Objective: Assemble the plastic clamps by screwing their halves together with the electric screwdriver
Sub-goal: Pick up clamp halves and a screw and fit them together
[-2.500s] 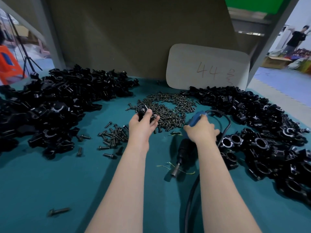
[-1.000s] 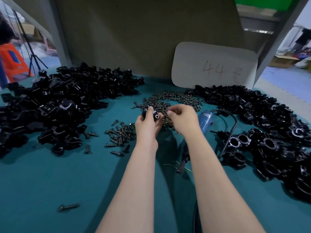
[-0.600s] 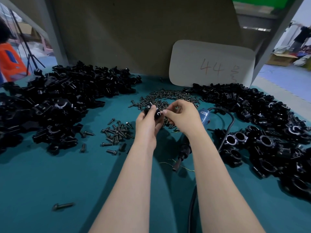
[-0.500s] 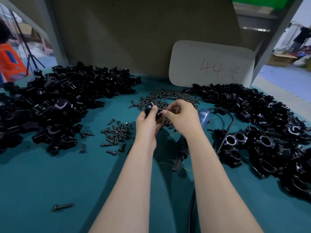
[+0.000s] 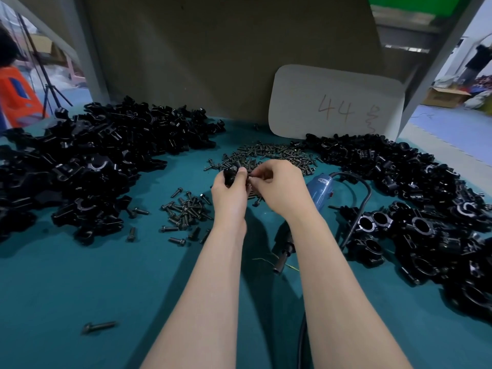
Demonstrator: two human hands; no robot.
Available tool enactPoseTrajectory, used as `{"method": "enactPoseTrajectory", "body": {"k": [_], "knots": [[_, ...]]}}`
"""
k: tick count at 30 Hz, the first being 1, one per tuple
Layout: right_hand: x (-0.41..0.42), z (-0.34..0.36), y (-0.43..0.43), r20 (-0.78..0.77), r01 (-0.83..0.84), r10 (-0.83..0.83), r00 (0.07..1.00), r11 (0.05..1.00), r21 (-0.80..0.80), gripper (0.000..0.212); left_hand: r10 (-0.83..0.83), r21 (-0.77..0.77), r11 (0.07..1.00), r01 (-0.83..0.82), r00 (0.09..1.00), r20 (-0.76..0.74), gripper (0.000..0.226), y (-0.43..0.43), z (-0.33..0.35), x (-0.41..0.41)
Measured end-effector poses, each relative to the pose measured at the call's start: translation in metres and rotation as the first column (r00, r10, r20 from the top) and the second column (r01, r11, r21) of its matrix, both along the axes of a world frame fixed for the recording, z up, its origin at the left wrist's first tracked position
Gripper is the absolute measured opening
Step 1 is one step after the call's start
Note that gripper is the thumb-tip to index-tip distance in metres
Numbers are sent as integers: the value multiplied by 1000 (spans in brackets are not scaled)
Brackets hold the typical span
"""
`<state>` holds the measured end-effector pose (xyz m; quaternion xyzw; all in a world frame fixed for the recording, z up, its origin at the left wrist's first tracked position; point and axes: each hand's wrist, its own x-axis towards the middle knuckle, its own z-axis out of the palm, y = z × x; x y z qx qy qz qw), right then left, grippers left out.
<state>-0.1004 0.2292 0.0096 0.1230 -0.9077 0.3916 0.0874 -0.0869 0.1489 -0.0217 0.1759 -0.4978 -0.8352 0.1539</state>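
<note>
While the screwdriver [image 5: 319, 189] lies on the table [image 5: 80, 275], touching the right hand's [image 5: 282, 190] right side, I'd start the thread straight by finger first. The left hand [image 5: 229, 198] grips the clamp [image 5: 230, 173]. The right hand pinches something tiny against it, likely a screw, though too small to tell. The screw heap [image 5: 269, 155] lies just beyond.

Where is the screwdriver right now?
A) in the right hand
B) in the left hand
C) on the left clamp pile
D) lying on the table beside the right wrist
D: the screwdriver lies untouched on the table; the left hand holds a clamp, the right hand pinches a screw at it.
</note>
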Motion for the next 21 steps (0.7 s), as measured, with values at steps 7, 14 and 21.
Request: {"method": "enactPoseTrajectory", "body": {"k": [7, 14, 21], "knots": [[-1, -12, -11, 99, 109, -102, 990, 991, -71, 18, 57, -159, 986, -60, 998, -24, 15, 5, -2, -1], [1, -10, -3, 31, 27, -26, 999, 999, -26, 7, 93, -200, 976, -84, 995, 36, 10, 3, -6, -4], [0, -11, -5, 47, 52, -53, 998, 998, 31, 6, 86, -234, 969, -75, 996, 39, 10, 3, -7, -3]]}}
